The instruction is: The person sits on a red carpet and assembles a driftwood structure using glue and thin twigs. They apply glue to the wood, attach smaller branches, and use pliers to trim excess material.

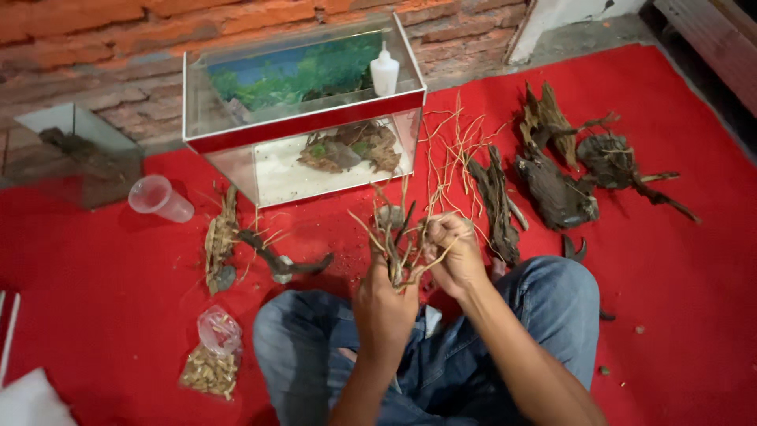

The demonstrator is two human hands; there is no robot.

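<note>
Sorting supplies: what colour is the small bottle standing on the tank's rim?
White bottle, seen in the head view.

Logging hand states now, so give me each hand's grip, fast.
Left hand: closed around the bundle of thin roots and twigs.
Right hand: closed, pinching a twig of the same bundle.

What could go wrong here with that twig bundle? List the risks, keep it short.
1. The thin twigs gripped between the left hand and right hand look brittle and could snap under the squeeze.
2. Their tips point toward the glass tank close ahead and might knock it.
3. The white bottle stands on the tank's rim; a bump could probably tip it.
</note>
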